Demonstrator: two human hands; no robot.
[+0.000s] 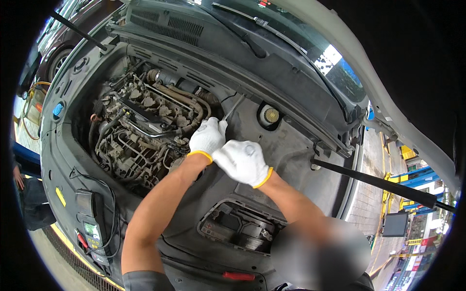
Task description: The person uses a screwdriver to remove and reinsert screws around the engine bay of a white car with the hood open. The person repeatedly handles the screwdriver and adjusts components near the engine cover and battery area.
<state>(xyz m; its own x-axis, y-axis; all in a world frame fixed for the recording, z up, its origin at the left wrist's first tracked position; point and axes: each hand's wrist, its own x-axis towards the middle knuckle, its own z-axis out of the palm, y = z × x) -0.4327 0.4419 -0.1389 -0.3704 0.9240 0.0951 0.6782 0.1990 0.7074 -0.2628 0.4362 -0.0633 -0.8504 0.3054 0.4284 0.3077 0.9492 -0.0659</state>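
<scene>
My left hand, in a white knit glove with a yellow cuff, is closed at the right edge of the exposed engine. From its fingertips a slim grey strip slants up toward the windscreen side; its lower end is lost behind the glove. Just right of and below it, my right hand, gloved alike, is curled into a fist over the dark plastic cover. The gloves touch or overlap. Whatever the right fingers hold is hidden.
A fluid reservoir cap sits in a cover opening. The battery shows through another. A handheld tester with cables lies at left, a red-handled tool in front. Black struts flank the bay. A person stands at far left.
</scene>
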